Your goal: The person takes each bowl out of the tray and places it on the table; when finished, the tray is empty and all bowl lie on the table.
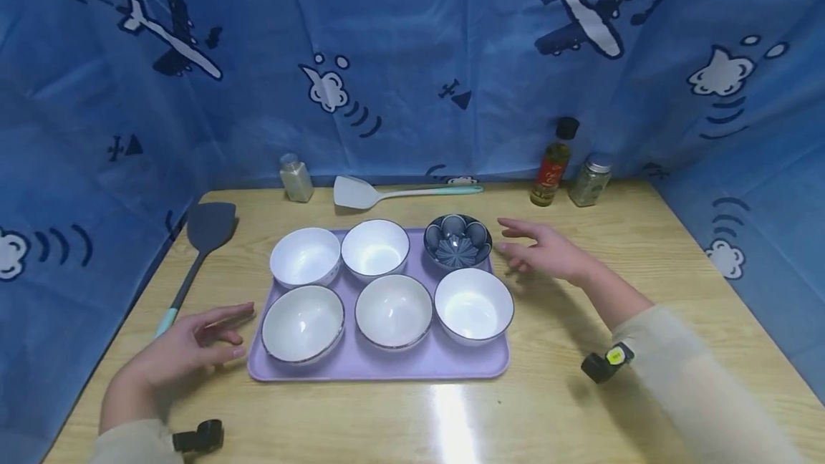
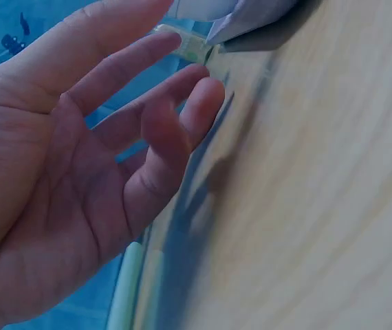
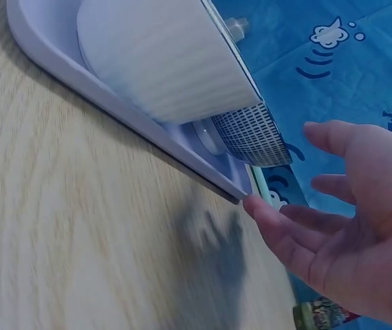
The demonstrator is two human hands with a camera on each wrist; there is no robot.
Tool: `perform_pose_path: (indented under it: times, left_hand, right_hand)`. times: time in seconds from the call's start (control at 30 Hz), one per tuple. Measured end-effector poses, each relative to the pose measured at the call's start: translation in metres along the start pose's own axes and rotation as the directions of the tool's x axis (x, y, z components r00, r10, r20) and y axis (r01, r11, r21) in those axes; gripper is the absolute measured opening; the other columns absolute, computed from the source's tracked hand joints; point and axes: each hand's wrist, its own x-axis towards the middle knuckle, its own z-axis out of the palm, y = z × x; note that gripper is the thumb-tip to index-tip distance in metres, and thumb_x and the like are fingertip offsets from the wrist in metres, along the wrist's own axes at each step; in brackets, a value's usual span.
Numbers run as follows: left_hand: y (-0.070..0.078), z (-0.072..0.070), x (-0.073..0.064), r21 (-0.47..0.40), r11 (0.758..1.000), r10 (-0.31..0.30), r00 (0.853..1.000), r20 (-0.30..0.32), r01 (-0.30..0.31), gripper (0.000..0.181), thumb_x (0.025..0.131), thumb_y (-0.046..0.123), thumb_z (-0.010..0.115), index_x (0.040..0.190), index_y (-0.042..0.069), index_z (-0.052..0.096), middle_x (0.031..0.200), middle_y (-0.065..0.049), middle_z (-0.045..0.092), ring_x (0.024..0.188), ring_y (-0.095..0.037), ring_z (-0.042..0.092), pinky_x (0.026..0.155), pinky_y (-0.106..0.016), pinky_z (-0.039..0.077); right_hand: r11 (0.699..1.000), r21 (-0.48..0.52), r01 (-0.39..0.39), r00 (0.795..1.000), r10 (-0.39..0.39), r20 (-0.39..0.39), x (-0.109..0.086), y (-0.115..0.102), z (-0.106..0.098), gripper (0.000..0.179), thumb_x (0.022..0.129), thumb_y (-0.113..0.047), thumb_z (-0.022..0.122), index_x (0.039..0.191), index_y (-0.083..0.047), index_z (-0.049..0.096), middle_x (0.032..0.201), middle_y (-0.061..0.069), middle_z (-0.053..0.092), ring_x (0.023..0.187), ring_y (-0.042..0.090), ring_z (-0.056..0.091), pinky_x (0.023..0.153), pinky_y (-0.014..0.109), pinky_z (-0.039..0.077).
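Note:
On a lilac tray [image 1: 380, 369] stand several bowls in two rows. One is a dark patterned bowl [image 1: 457, 242] at the back right; the others are white inside, such as the front left bowl [image 1: 303, 324] and the front right bowl [image 1: 473, 306]. My left hand [image 1: 193, 346] hovers by the tray's left side, fingers loosely spread, holding nothing. Beside the dark bowl, my right hand [image 1: 541, 253] is held over the table with relaxed fingers and nothing in it. In the right wrist view its fingertips are near the tray's corner [image 3: 236, 192].
A dark spatula [image 1: 209, 228] lies at the left, its mint handle near my left hand. Along the back are a salt shaker [image 1: 296, 179], a white spatula [image 1: 357, 194], an oil bottle [image 1: 551, 167] and a spice jar [image 1: 589, 181]. A blue curtain [image 1: 399, 56] surrounds the table.

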Motion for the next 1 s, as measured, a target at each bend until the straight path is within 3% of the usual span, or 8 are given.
perform_pose_path:
  times: [0.1,0.23,0.37,0.6,0.83,1.0]
  left_hand:
    - [-0.006,0.006,-0.001,-0.079,0.996,-0.04,0.999,0.0,0.04,0.07,0.089,0.022,0.076,0.15,0.008,0.044,0.146,0.003,0.053,0.106,-0.006,0.062,0.084,-0.022,0.053]
    - [-0.013,0.013,-0.001,-0.126,0.992,0.004,1.0,-0.009,-0.005,0.067,0.091,0.016,0.073,0.15,0.004,0.043,0.139,0.018,0.055,0.106,-0.006,0.063,0.084,-0.024,0.056]
    - [-0.015,0.016,0.001,-0.144,0.989,0.014,1.0,-0.01,-0.015,0.066,0.091,0.015,0.073,0.149,0.004,0.044,0.132,0.023,0.058,0.105,-0.004,0.064,0.083,-0.025,0.056]
    - [-0.008,0.02,0.006,-0.116,0.993,0.0,1.0,-0.021,-0.002,0.067,0.089,0.019,0.075,0.148,0.006,0.046,0.131,0.017,0.06,0.106,-0.007,0.065,0.084,-0.024,0.055]
    - [-0.006,0.022,0.009,-0.058,0.998,-0.016,0.998,-0.061,0.012,0.065,0.087,0.025,0.078,0.144,0.009,0.052,0.126,-0.006,0.064,0.101,-0.009,0.064,0.083,-0.02,0.051]
    - [-0.011,0.023,0.009,-0.069,0.997,-0.036,0.997,-0.064,0.031,0.066,0.086,0.025,0.079,0.144,0.01,0.052,0.123,-0.009,0.066,0.101,-0.01,0.065,0.084,-0.018,0.051]
  right_hand:
    - [0.997,0.08,-0.012,1.0,0.011,0.01,0.003,0.006,0.006,0.068,0.1,-0.03,0.061,0.156,-0.007,0.031,0.152,0.03,0.039,0.094,0.032,0.072,0.08,0.037,0.059]
    - [0.985,0.172,-0.027,1.0,0.025,0.013,0.007,0.012,0.014,0.066,0.101,-0.027,0.06,0.156,-0.007,0.03,0.151,0.03,0.041,0.098,0.033,0.072,0.083,0.038,0.059]
    - [0.968,0.248,-0.024,1.0,0.022,0.009,0.012,0.015,0.021,0.065,0.101,-0.026,0.059,0.156,-0.007,0.03,0.15,0.029,0.042,0.101,0.033,0.072,0.086,0.04,0.058]
    - [0.946,0.324,-0.025,1.0,0.029,-0.009,0.015,0.02,0.027,0.062,0.102,-0.022,0.058,0.156,-0.008,0.032,0.15,0.029,0.043,0.099,0.028,0.072,0.086,0.038,0.059]
    - [0.912,0.41,-0.024,0.999,0.034,-0.018,0.018,0.026,0.036,0.062,0.103,-0.02,0.055,0.157,-0.008,0.028,0.155,0.027,0.036,0.094,0.02,0.07,0.086,0.032,0.058]
    - [0.914,0.403,-0.042,0.998,0.061,-0.034,0.018,0.024,0.044,0.068,0.102,-0.025,0.056,0.159,-0.009,0.023,0.152,0.029,0.038,0.094,0.017,0.068,0.09,0.032,0.056]
